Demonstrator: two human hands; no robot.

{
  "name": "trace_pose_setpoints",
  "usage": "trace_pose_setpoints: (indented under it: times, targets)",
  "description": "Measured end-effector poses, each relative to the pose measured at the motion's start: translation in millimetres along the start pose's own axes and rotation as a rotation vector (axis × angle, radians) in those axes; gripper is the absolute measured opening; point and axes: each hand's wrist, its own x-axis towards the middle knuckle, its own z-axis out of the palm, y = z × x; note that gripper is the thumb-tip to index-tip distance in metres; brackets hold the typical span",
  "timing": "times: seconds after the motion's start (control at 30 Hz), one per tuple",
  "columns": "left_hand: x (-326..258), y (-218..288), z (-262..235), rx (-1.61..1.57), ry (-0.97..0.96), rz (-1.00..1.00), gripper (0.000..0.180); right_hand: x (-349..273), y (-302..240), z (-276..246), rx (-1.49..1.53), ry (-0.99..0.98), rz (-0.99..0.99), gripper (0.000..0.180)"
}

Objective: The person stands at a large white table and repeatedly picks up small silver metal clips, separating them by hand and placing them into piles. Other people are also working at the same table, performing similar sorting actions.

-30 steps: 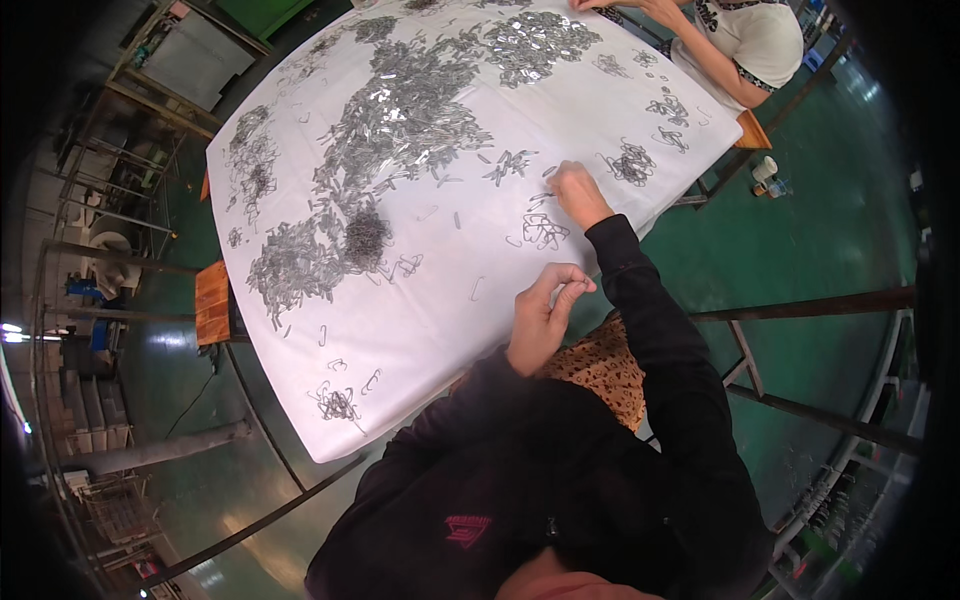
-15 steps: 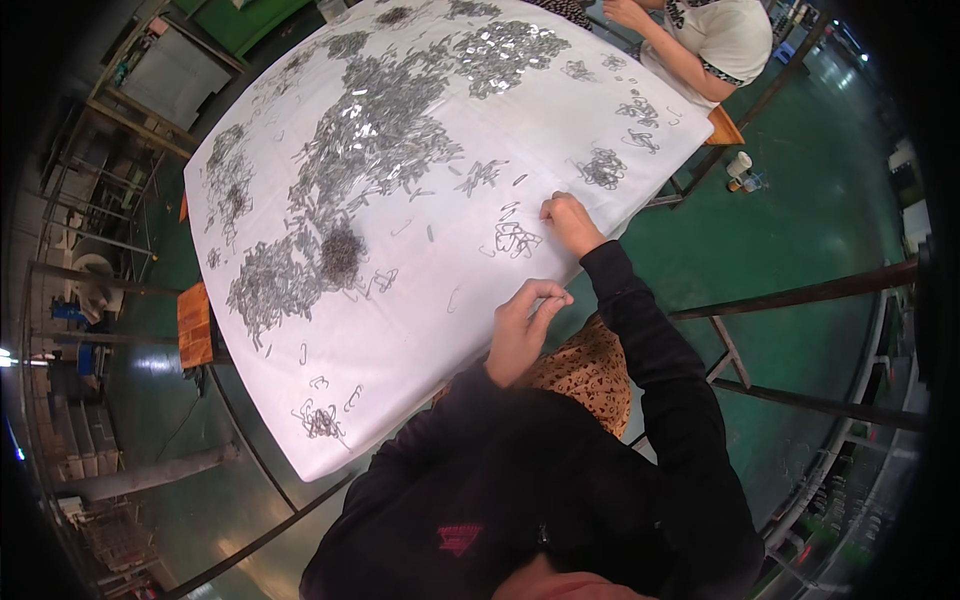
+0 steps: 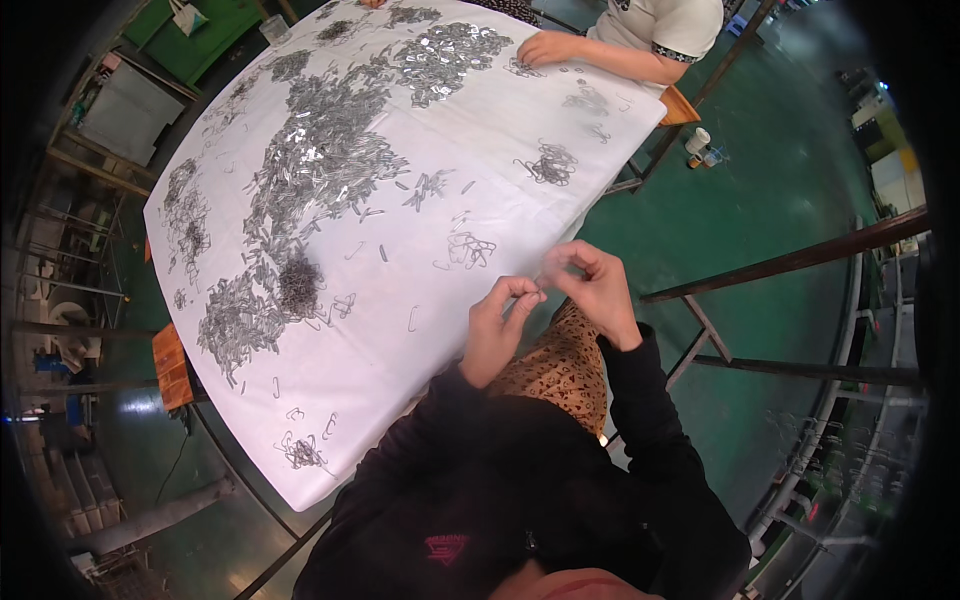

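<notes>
My left hand is pinched at the table's near edge, thumb against fingers. Close by on its right, my right hand is also in a pinch, fingertips almost meeting those of the left. Whatever lies between the fingertips is too small and blurred to make out. Just beyond the hands lies a loose cluster of bent wire hooks on the white-covered table. A large heap of small flat grey metal pieces spreads across the middle, with a dark, tangled pile at its near side.
Another person's hand rests near small wire pieces at the far right. More wire hooks lie at the right edge and the near left corner. A wooden stool stands left; metal bars cross the right side.
My right hand has come back from beside the wire hooks to my left fingertips. The other person's hand has reached onto the table. The whole view has shifted somewhat.
</notes>
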Motion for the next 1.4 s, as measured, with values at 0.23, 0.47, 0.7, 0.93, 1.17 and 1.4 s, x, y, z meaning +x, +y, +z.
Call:
trace_pose_setpoints:
  times: [0.23, 0.47, 0.7, 0.93, 1.17, 1.4]
  targets:
    - [10.1, 6.1, 6.3, 0.052, 0.045, 0.074, 0.011, -19.0, -2.5, 7.2, -0.139, 0.191, -0.218, 0.018]
    - [0.1, 2.8, -5.3, 0.158, 0.028, 0.062, 0.018, -25.1, 4.1, 20.4, -0.001, 0.261, -0.173, 0.02]
    - [20.7, -30.0, -98.6, 0.651, 0.329, 0.156, 0.034, -25.1, 5.7, 23.5, 0.012, 0.222, -0.219, 0.017]
    - [46.8, -89.5, -237.8, 1.271, 0.403, -0.069, 0.011, -26.9, 1.0, 16.8, -0.1, 0.257, -0.189, 0.014]
    - [47.4, -45.1, -175.9, 0.798, 0.249, -0.022, 0.008, -30.8, 6.5, 13.2, 0.033, 0.259, -0.078, 0.014]
    - [14.5, 26.1, -31.7, -0.16, -0.156, -0.025, 0.007, -29.5, 12.7, 17.3, 0.036, 0.276, -0.056, 0.015]
